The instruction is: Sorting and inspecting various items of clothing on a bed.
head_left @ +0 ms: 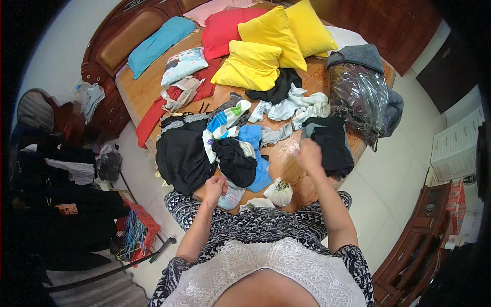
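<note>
Here, black clothes (333, 149), beside right fingers (306, 152)

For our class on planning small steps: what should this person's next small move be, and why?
Probably the left hand should lift the bunched black cloth: it lies just beyond that hand, partly over the blue cloth, while the dark stack by the right hand looks flat and folded.

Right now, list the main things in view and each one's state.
Left grip: curled shut
Right grip: blurred, closure unclear
Dark clothes pile: folded, stacked
Large black garment: spread out
Blue garment: crumpled
White patterned cloth: bunched up
Yellow cushions: plump, overlapping
Plastic bag: filled, bulging
Teal pillow: lying flat
</note>
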A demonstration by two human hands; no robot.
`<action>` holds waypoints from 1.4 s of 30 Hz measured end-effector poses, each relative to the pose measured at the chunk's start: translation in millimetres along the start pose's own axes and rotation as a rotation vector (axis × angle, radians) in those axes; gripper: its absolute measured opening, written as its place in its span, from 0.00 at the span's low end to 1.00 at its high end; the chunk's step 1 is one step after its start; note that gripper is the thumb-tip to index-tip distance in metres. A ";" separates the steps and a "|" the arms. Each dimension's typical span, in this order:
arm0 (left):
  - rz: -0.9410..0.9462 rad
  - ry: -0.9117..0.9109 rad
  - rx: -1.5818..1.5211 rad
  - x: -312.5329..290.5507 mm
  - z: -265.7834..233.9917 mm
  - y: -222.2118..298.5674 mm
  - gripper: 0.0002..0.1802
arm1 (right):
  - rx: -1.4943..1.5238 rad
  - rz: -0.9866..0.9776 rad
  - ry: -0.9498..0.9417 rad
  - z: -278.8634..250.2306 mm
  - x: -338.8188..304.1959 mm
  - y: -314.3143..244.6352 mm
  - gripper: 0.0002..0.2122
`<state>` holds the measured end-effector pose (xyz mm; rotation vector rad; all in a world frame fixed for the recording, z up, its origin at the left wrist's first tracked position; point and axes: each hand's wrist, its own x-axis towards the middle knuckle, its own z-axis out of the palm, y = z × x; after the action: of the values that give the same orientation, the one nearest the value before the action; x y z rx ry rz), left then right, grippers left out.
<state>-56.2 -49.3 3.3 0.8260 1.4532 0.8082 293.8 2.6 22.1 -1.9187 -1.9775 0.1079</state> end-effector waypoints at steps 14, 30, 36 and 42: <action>-0.122 -0.007 -0.084 -18.0 -23.3 -22.4 0.11 | 0.265 -0.188 -0.005 73.6 13.8 -132.5 0.12; 0.019 -0.486 -0.684 -15.4 41.7 114.6 0.20 | 2.520 0.278 -0.317 -47.5 33.0 -110.0 0.19; 0.302 -0.333 -0.650 -10.5 30.0 134.5 0.13 | 2.497 0.207 -0.120 -58.4 22.7 -95.6 0.26; 0.337 -0.434 -0.900 -13.8 13.4 165.5 0.16 | 2.537 0.069 -0.074 -64.5 14.5 -91.3 0.29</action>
<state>-37.7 22.3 152.6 0.4892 0.4612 1.2988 228.1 -2.4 113.6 -0.0847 -0.3573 1.5823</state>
